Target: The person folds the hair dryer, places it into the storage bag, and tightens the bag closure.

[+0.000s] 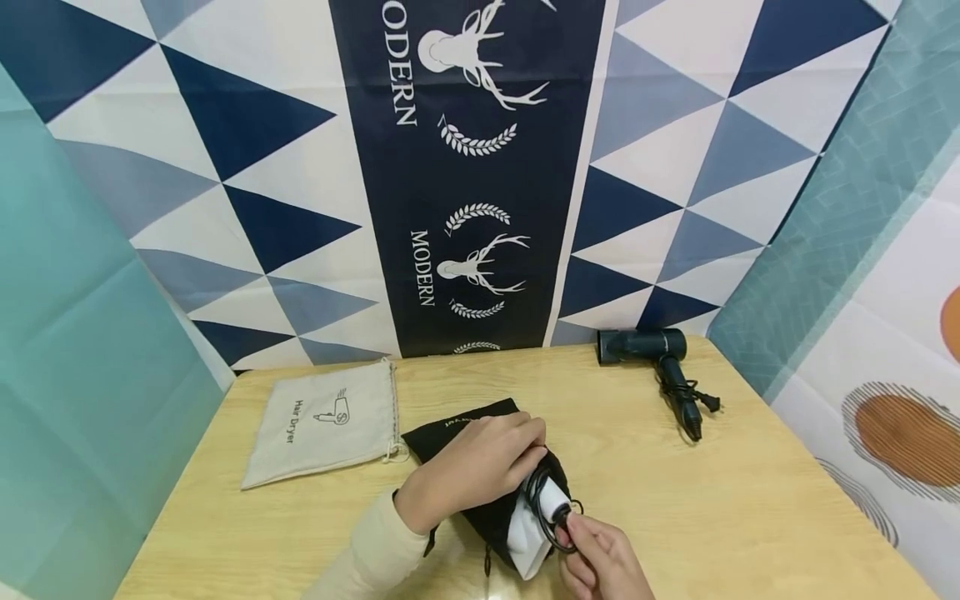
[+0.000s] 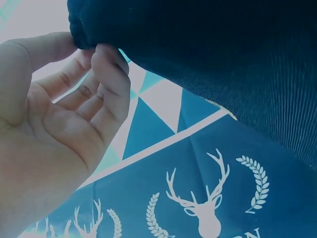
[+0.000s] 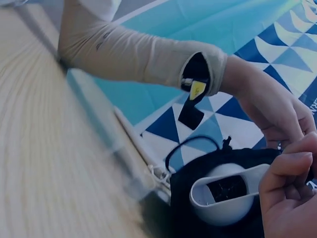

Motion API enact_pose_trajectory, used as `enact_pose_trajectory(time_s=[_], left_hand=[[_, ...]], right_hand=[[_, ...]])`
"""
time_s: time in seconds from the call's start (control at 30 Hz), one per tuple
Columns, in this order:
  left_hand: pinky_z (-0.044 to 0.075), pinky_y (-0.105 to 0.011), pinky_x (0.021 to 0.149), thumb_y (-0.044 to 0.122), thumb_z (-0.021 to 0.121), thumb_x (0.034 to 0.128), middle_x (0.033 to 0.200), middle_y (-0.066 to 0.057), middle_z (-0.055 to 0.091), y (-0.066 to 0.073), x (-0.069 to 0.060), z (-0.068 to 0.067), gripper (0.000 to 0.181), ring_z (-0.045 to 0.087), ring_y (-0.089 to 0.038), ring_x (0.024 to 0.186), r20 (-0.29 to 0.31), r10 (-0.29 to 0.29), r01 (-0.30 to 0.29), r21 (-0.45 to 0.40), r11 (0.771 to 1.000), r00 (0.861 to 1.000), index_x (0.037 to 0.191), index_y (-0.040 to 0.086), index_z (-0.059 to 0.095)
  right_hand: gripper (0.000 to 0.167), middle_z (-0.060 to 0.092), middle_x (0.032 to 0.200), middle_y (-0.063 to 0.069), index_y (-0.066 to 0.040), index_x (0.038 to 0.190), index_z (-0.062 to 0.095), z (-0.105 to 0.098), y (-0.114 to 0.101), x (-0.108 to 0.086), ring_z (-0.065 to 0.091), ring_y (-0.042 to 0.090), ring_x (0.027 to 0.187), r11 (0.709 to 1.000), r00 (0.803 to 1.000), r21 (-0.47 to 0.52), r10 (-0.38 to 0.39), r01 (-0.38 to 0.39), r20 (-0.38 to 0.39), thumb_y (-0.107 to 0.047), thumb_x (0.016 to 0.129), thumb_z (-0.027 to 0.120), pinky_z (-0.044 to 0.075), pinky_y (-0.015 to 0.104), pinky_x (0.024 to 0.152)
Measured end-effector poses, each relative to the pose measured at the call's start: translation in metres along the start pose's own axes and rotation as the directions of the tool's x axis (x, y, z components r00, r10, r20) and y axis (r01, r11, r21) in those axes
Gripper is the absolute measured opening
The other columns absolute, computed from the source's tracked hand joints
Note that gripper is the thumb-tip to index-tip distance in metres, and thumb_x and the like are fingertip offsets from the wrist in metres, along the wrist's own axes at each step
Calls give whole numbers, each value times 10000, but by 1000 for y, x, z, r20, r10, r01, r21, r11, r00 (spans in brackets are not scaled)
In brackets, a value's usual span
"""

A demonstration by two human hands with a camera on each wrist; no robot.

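Note:
A black drawstring bag (image 1: 487,517) lies at the table's front middle, with a white hair dryer (image 1: 528,533) partly inside its mouth. My left hand (image 1: 480,460) pinches the bag's edge from above; in the left wrist view, thumb and fingertips meet on the black cloth (image 2: 163,34). My right hand (image 1: 606,560) grips the end of the dryer's white handle (image 1: 553,500), where a black cord (image 1: 534,492) is looped. The right wrist view shows the dryer's white nozzle (image 3: 200,193) in the bag opening, beside the curled right hand (image 3: 292,186).
A beige bag (image 1: 322,425) printed "Hair Dryer" lies flat at the left of the wooden table (image 1: 697,517). At the back right rests a dark hair dryer (image 1: 637,345) with its cord wrapped round the handle. Patterned cloth (image 1: 480,183) hangs behind the table.

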State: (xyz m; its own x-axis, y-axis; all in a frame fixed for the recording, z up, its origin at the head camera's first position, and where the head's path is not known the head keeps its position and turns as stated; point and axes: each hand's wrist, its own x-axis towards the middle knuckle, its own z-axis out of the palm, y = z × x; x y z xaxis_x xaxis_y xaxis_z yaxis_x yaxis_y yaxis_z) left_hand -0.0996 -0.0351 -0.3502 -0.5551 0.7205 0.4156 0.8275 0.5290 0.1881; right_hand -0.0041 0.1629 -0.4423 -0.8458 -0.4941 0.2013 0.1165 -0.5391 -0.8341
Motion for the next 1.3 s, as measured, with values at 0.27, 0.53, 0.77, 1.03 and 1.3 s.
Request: enact_pose_trajectory(time_s=[0.27,0.53,0.77,1.03,1.3], left_hand=[[375,-152,553,224,600,1004,815,103,491,4,-1,1,91,436,0,637,20,5,-6,54,999,1000,927,188,567],[405,-154,586,230,617,1000,846,93,487,4,0,7,77,448,-20,690,2,-5,5,49,999,1000,952,189,574],[422,-161,633,217,621,998,873,77,487,-2,2,8,57,458,-41,719,-48,-3,5,44,999,999,967,178,593],[383,-140,593,195,602,1008,857,66,468,-8,3,9,47,436,-46,681,-35,-16,17,24,1000,999,968,170,603],[372,-148,581,198,592,1013,849,60,463,-10,2,9,45,423,-56,675,-24,-26,27,44,999,999,983,165,599]], right_hand=[[334,354,584,-78,-96,952,594,0,-8,8,380,30,502,996,992,-20,81,-83,-97,-208,1108,321,128,347,459],[296,378,613,-66,-36,957,564,0,-13,17,407,32,520,983,979,-163,54,-87,-196,-184,1101,353,230,310,496],[309,391,633,-47,2,960,548,4,-18,28,386,60,533,956,938,-244,74,-163,-338,-264,1078,445,338,235,507],[316,383,640,-26,41,981,509,2,-14,43,398,72,537,944,952,-307,20,-118,-305,-243,1087,420,256,329,508],[350,405,642,-12,110,1021,481,1,-10,53,426,70,535,921,957,-380,-32,-83,-287,-224,1092,402,280,334,479]])
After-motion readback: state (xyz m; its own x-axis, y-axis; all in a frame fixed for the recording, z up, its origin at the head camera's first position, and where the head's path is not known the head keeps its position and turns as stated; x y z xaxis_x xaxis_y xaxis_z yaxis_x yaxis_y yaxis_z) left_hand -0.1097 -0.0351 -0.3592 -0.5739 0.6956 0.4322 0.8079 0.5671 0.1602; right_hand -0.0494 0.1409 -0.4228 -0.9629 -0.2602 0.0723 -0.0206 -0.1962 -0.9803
